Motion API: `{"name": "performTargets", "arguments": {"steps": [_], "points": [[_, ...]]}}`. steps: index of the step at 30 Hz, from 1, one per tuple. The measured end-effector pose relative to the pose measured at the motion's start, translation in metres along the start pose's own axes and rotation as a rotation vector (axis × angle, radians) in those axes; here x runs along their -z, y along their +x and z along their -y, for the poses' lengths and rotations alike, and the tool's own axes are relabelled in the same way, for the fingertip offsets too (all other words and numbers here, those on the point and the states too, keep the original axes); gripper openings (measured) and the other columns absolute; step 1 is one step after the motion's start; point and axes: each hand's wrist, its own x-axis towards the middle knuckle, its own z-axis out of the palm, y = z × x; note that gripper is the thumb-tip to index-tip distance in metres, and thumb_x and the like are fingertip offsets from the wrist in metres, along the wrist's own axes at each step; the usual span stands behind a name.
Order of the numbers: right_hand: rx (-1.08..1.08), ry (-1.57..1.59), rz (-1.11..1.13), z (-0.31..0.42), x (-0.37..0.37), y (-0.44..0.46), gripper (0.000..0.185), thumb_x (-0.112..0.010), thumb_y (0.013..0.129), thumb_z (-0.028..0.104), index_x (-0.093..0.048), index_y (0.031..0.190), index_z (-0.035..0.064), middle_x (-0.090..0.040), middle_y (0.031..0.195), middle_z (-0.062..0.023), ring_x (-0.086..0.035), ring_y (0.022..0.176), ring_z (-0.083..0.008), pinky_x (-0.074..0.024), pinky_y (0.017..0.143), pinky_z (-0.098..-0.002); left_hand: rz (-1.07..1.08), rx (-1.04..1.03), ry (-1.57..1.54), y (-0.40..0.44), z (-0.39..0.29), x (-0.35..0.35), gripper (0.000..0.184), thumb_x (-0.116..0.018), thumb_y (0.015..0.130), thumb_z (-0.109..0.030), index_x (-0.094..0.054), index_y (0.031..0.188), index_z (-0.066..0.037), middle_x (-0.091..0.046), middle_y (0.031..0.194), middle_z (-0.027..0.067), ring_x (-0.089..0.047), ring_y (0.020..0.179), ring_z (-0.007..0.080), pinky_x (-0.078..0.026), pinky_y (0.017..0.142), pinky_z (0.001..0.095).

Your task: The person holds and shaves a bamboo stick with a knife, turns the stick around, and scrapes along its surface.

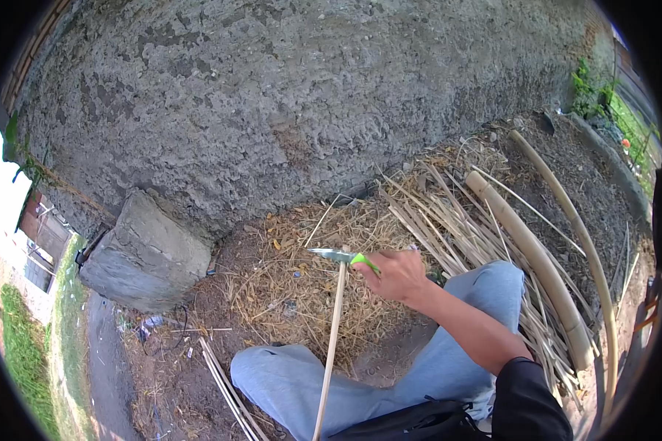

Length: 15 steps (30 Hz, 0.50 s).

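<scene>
My right hand (399,275) is closed around the bright green handle of a knife (332,254), its blade pointing left. Under the blade, touching or very near it, is the upper end of a long pale bamboo strip (332,331). The strip slants down between my bent knees and leaves the view at the bottom edge. My left hand is out of view, so whatever supports the strip's lower end is hidden.
Split bamboo strips (449,228) and a thick bamboo pole (537,264) lie on my right. Shavings (294,294) cover the ground ahead, before a rough wall (309,95). A concrete block (151,250) stands at left, and more strips (228,389) lie beside my left knee.
</scene>
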Motion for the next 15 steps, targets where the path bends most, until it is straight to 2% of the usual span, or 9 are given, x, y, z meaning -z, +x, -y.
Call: {"name": "performTargets", "arguments": {"steps": [2, 3, 7, 9, 12, 15], "points": [[-0.180, -0.070, -0.044, -0.021, 0.000, 0.013, 0.035, -0.061, 0.096, 0.038, -0.071, 0.084, 0.0071, -0.062, 0.055, -0.0101, -0.057, 0.039, -0.0264, -0.0416, 0.036, -0.0392, -0.010, -0.012, 0.001, 0.000, 0.003, 0.001, 0.054, -0.039, 0.104, -0.039, -0.065, 0.080, 0.001, -0.059, 0.067, 0.0265, -0.058, 0.062, 0.0457, -0.040, 0.056, 0.0537], [-0.210, -0.044, 0.005, -0.020, 0.001, 0.016, 0.033, -0.066, 0.093, 0.036, -0.073, 0.080, 0.0063, -0.061, 0.053, -0.0097, -0.058, 0.042, -0.0273, -0.0416, 0.039, -0.0388, -0.016, -0.018, 0.005, 0.000, 0.005, 0.001, 0.054, -0.039, 0.104, -0.040, -0.065, 0.080, 0.001, -0.059, 0.067, 0.0266, -0.058, 0.062, 0.0458, -0.040, 0.055, 0.0538], [-0.139, 0.028, -0.114, -0.006, -0.001, 0.011, 0.035, -0.064, 0.094, 0.036, -0.072, 0.078, 0.0053, -0.059, 0.051, -0.0106, -0.058, 0.044, -0.0289, -0.0419, 0.041, -0.0407, -0.015, -0.033, 0.022, 0.002, 0.011, 0.000, 0.055, -0.038, 0.104, -0.040, -0.064, 0.079, 0.001, -0.059, 0.067, 0.0268, -0.058, 0.062, 0.0461, -0.040, 0.055, 0.0540], [-0.363, 0.069, -0.098, -0.004, 0.007, 0.007, 0.037, -0.063, 0.096, 0.035, -0.070, 0.077, 0.0037, -0.057, 0.051, -0.0116, -0.057, 0.043, -0.0291, -0.0401, 0.043, -0.0417, -0.039, -0.050, 0.035, 0.001, 0.014, 0.000, 0.055, -0.038, 0.104, -0.041, -0.064, 0.079, 0.001, -0.059, 0.067, 0.0269, -0.058, 0.062, 0.0463, -0.040, 0.055, 0.0542], [-0.490, 0.133, -0.041, -0.004, 0.018, 0.003, 0.038, -0.063, 0.095, 0.037, -0.070, 0.078, 0.0033, -0.056, 0.048, -0.0112, -0.056, 0.039, -0.0305, -0.0418, 0.041, -0.0429, -0.106, -0.053, 0.027, 0.000, 0.003, 0.002, 0.057, -0.036, 0.103, -0.043, -0.064, 0.079, 0.000, -0.059, 0.067, 0.0273, -0.058, 0.063, 0.0472, -0.040, 0.055, 0.0544], [-0.461, 0.214, -0.079, -0.005, 0.019, -0.001, 0.038, -0.064, 0.095, 0.038, -0.071, 0.080, 0.0038, -0.055, 0.048, -0.0115, -0.055, 0.039, -0.0311, -0.0420, 0.042, -0.0435, -0.050, 0.025, 0.052, 0.002, 0.001, 0.002, 0.057, -0.036, 0.103, -0.043, -0.063, 0.078, 0.000, -0.059, 0.067, 0.0273, -0.058, 0.063, 0.0479, -0.040, 0.056, 0.0546]]}}
